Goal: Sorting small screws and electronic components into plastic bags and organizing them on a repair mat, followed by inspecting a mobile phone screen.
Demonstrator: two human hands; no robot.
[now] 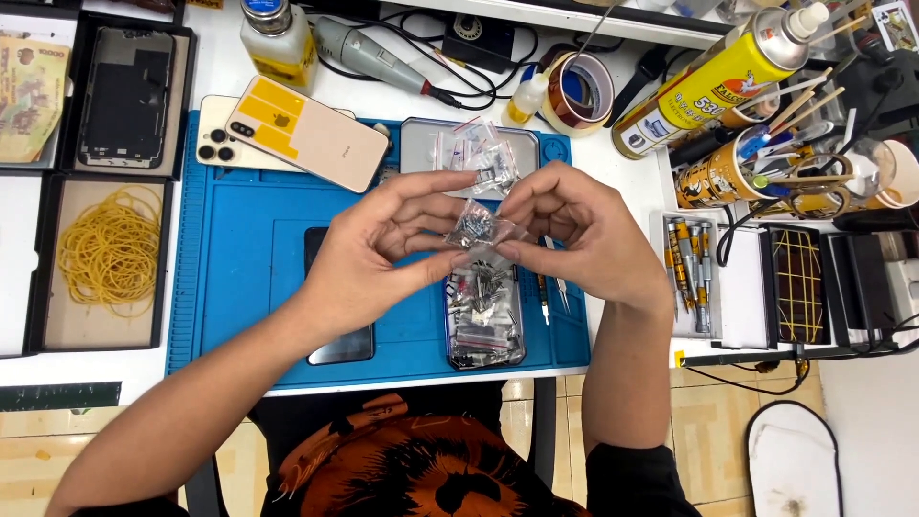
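Two hands meet above the blue mat point(249, 239): left hand point(369, 254) and right hand point(574, 235) each have a fingertip grip pinched shut on one small clear bag point(476, 227) of tiny parts, held taut over the open parts case point(485, 316), so spills land inside.

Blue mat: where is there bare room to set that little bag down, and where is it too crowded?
Both hands, left hand and right hand, pinch the small clear bag. The blue mat is bare at its left, between its edge and the dark phone. It is crowded around the parts tray, the gold phones and the bags behind.
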